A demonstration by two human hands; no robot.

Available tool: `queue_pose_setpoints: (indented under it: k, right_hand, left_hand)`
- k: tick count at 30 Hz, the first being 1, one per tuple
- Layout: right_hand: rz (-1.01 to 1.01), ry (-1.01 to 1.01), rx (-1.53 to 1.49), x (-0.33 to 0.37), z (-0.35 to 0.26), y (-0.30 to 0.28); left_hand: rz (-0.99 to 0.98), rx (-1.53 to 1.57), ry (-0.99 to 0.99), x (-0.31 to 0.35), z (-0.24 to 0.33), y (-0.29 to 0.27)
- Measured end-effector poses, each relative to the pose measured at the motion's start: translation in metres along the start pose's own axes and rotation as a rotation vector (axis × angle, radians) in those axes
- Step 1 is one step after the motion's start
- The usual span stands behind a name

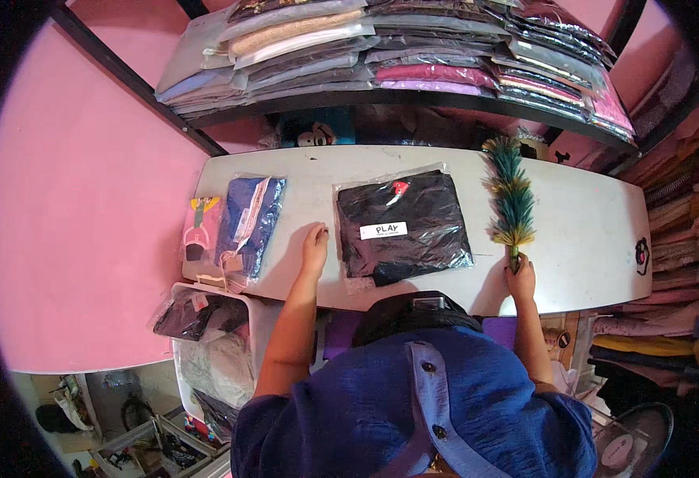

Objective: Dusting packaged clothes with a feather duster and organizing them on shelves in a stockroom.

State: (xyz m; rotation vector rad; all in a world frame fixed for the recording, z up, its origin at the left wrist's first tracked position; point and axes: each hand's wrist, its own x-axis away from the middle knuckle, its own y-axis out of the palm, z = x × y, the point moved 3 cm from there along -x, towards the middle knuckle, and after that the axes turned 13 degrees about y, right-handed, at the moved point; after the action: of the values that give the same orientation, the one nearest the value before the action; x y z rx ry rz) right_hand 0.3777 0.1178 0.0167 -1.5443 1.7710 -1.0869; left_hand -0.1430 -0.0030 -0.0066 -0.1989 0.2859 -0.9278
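My right hand [521,277] is closed round the handle of a feather duster [509,187]. The duster's dark green feathers, yellowish near the handle, stretch toward the table's far side. My left hand [314,248] rests on the white table with nothing in it, its fingers loosely bent and partly hidden. Just right of that hand, a folded black garment [409,247] lies flat in a clear plastic bag, apart from the fingers. It bears a white label and a small red emblem.
Left on the white table [302,179] lie a bagged blue garment [247,215] and a pink packet [202,227]. A white bin [262,307] with bagged clothes stands below. Stacked bagged garments fill a black-framed shelf [397,97] behind; folded clothes [668,267] pile up at right.
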Motion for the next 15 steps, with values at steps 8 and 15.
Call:
queue_pose_setpoints:
  k: [8, 15]
  right_hand:
    - [-0.160, 0.148, -0.425, 0.028, -0.019, 0.005]
    - [-0.318, -0.332, -0.065, 0.087, -0.051, -0.031]
  left_hand:
    - [-0.236, 0.144, -0.519, -0.060, 0.019, 0.045]
    - [-0.280, 0.509, -0.651, -0.094, 0.023, 0.052]
